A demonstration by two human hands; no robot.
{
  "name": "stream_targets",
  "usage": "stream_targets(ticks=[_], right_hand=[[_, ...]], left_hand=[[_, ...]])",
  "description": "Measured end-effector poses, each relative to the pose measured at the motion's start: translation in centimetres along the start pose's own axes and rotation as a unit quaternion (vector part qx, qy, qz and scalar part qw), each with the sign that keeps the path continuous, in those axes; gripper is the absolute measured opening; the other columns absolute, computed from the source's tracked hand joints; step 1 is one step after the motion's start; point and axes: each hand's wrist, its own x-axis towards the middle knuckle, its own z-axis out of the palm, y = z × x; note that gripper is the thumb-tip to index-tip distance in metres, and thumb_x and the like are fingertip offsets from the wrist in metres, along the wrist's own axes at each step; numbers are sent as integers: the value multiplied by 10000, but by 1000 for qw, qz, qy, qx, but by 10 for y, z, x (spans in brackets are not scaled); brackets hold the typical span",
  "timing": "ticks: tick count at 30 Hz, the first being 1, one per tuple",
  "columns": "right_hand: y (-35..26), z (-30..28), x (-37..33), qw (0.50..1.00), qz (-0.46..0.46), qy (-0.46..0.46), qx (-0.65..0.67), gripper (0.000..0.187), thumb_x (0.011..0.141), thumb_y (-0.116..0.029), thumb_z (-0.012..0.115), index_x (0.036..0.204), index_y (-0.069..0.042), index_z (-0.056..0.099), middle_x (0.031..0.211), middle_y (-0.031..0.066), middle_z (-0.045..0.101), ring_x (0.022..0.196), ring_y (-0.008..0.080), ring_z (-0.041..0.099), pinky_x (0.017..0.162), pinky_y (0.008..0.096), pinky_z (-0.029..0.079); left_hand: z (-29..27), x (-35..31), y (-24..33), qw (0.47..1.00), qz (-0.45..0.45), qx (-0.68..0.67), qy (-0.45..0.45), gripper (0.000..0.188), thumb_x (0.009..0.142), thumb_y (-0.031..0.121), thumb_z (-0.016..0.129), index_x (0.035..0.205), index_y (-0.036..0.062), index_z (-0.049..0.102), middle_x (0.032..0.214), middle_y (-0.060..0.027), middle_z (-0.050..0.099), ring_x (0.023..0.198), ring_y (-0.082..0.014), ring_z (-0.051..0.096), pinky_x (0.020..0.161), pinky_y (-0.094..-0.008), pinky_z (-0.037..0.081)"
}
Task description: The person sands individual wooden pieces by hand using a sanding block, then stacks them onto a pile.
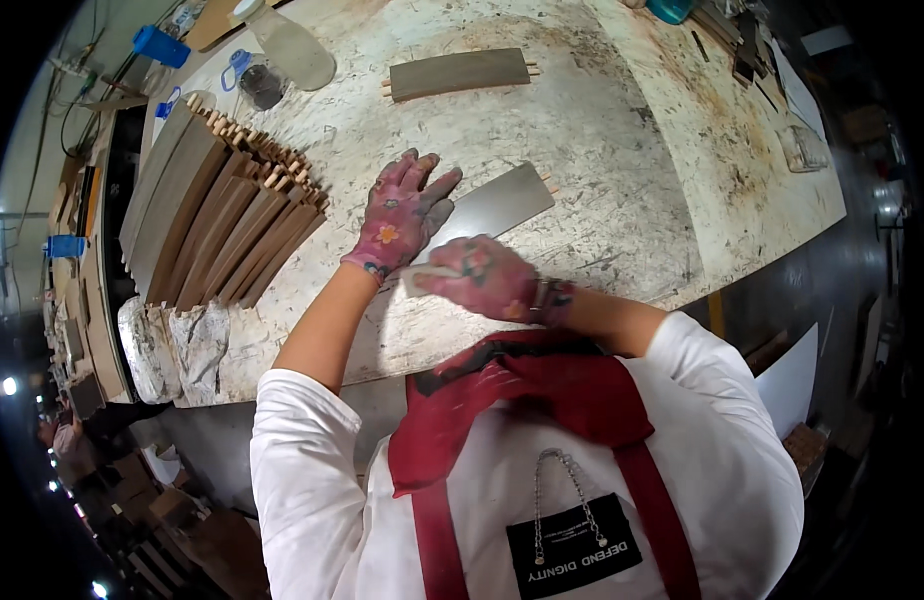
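A grey wooden slat (507, 205) with small dowel pegs at its right end lies slanted on the worktable in front of me. My left hand (400, 212), in a pink flowered glove, rests at the slat's left part with fingers stretched out. Gloved the same way, my right hand (487, 277) is closed on a pale flat piece (419, 281) at the slat's near left end. Whether that piece is sandpaper or a block I cannot tell. Both hands hide the slat's left end.
A second pegged slat (460, 73) lies farther back. At the left stands a row of several curved pegged slats (222, 205). Behind them are a cloudy bottle (294, 52) and a small blue-lidded jar (259, 84). The worktable (622, 170) is stained; tools (747, 50) lie far right.
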Motion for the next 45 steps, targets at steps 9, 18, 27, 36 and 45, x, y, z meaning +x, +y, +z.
stream_targets(ticks=[9,18,27,36,45], right_hand=[[84,-51,-70,945,-41,204,-253,292,934,-155,576,1207,-190,672,1027,158,648,915,329,645,825,415,533],[86,-122,-88,951,96,290,-51,378,852,-142,695,1224,-86,649,1165,190,595,1064,374,601,914,415,506],[-10,-68,48,954,-243,-152,-85,339,843,-144,656,1181,-146,649,1116,126,617,1028,345,628,847,416,524],[35,-81,103,981,-142,-20,-135,296,847,-151,654,1142,-164,676,1075,159,586,952,352,618,839,428,513],[107,-170,-8,955,96,204,191,409,910,-249,686,1256,-35,643,1193,96,659,1041,187,614,963,320,479]], left_hand=[[13,-3,-4,1000,-13,-8,2,368,903,283,656,1268,247,672,1382,-79,521,1310,-373,452,1073,-488,382],[3,12,80,999,-24,-13,45,641,813,349,718,1391,133,545,1478,-179,450,1392,-384,395,1158,-543,258],[72,-7,120,959,-146,-224,99,610,924,405,564,1434,79,480,1490,-144,454,1387,-282,420,1178,-518,251],[31,1,115,980,-119,-115,-112,504,888,450,604,1262,112,612,1378,-131,535,1343,-344,439,1161,-586,226],[-47,9,20,865,-246,-344,-269,458,872,204,644,1323,121,631,1147,-184,665,935,-309,663,844,-359,527]])
